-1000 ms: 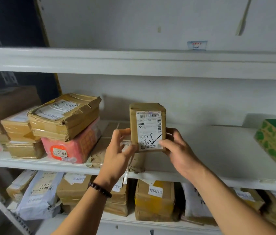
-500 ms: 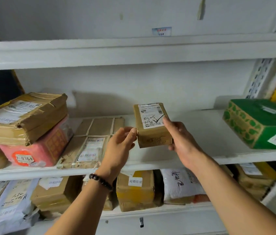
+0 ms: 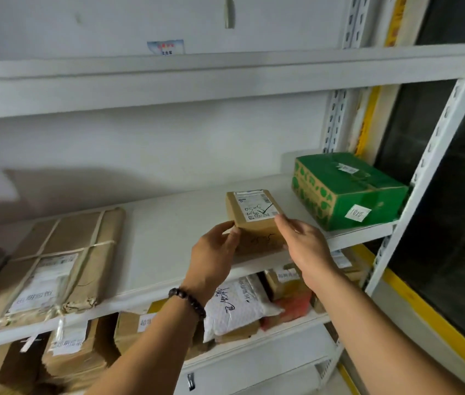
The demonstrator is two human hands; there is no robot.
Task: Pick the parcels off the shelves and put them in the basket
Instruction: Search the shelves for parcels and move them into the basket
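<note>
A small brown cardboard parcel [image 3: 254,223] with a white label marked "0505" lies flat on the middle shelf [image 3: 168,238], label up. My left hand [image 3: 214,252] holds its left side with thumb and fingers. My right hand [image 3: 305,246] holds its right side. A green printed box [image 3: 345,189] stands just right of the parcel on the same shelf. A flat brown parcel tied with straps [image 3: 54,263] lies at the left. No basket is in view.
The lower shelf holds several brown boxes [image 3: 77,354], a white padded bag [image 3: 237,306] and a red parcel [image 3: 291,306]. A white perforated upright [image 3: 425,178] closes the shelf's right end. An upper shelf board [image 3: 197,75] runs overhead.
The parcel went from upright in front of me to lying flat on the shelf further right, near the green box. Both hands moved right with it. The view has turned right.
</note>
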